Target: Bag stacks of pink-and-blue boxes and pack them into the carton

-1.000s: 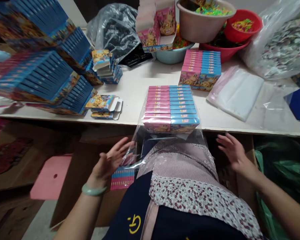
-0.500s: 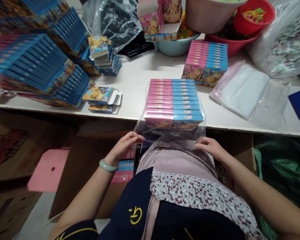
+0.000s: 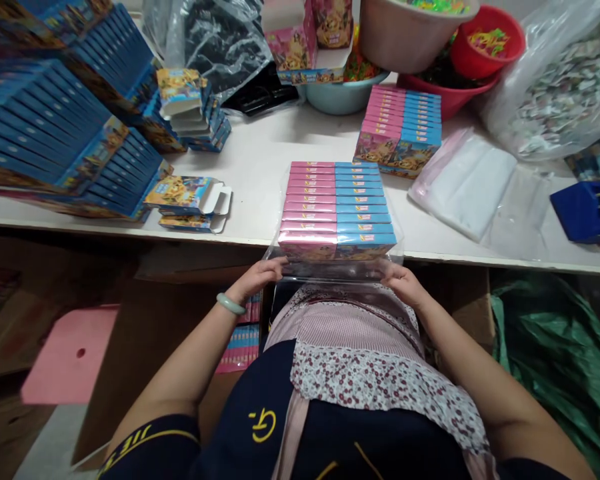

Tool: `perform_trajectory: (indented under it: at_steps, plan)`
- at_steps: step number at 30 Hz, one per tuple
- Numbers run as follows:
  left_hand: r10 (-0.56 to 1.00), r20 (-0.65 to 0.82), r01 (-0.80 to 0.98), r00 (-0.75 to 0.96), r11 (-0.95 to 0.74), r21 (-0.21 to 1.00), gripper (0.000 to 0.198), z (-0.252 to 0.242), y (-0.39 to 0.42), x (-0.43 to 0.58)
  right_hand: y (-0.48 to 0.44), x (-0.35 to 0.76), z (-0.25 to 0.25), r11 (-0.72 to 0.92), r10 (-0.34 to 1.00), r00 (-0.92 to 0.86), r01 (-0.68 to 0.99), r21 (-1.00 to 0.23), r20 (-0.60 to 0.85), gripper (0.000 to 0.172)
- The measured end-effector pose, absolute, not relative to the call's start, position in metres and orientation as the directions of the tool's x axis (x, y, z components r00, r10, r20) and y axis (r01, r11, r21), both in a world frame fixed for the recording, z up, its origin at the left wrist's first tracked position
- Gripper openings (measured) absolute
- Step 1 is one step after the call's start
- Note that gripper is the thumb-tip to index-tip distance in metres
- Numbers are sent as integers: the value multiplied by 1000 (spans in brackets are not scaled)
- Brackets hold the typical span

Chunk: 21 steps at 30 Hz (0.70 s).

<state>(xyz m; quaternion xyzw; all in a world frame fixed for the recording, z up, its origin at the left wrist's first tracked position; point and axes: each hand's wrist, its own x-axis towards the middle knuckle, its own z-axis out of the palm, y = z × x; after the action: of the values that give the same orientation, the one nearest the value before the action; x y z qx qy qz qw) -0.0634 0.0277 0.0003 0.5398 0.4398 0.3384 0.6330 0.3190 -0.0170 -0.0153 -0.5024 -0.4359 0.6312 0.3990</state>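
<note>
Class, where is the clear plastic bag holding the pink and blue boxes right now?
The clear plastic bag lies at the table's near edge, centre of the head view, its open end pinched by the left hand and right hand.

**Soft indoor light, stretched edges**

We get even, fairly bright light from above on the white counter [image 3: 260,160], with no hard shadows. Under it things go dim. The clear bag [image 3: 337,267] throws small glints. The blue box stacks [image 3: 55,127] at far left smear and bend from wide-angle stretch; the centre stays sharp.
</note>
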Motion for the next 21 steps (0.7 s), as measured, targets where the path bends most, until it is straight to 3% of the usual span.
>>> perform_trajectory:
  at_steps: [3,6,12,16,21]
  plan:
    - [930,-183,-209,318,257,944,19,18,27,-50,-13,309,12,-274,961,-83,-175,-946,-263,48]
    - [974,-121,-421,190,192,887,23,51,38,-35,10,300,55,-245,970,-81,-352,-904,-231,43]
    - [1000,31,-566,5,-22,824,28,106,92,-5,81,284,119,-194,980,-86,-638,-745,-182,23]
    - [995,93,-560,-31,-94,823,31,106,111,-4,109,290,102,-94,995,-81,-599,-795,-58,34]
    - [988,139,-479,-68,-154,864,30,81,128,-17,142,316,52,42,999,43,-351,-935,29,46]
